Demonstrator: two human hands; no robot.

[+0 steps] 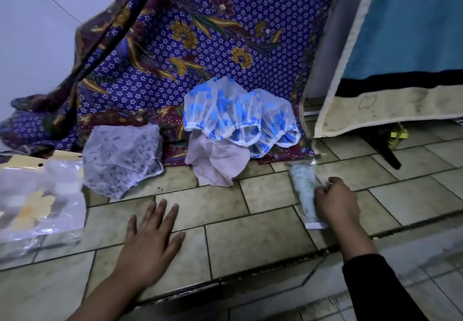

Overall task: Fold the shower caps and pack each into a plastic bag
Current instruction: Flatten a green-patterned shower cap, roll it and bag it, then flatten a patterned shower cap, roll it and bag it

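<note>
nearest the camera, the left hand (150, 240) lies flat on the tiled floor (250, 240), fingers spread wide and holding nothing. to the right, the right hand (338, 203) curls its fingers on a packed bag (304, 193) with a folded green-patterned cap inside, lying on the tiles. farther back, two blue-flowered shower caps (238, 118) sit on a purple patterned cloth (200, 45), a pink cap (215, 163) just below them, a grey-printed cap (122, 155) to the left. empty plastic bags (37, 200) lie at far left.
</note>
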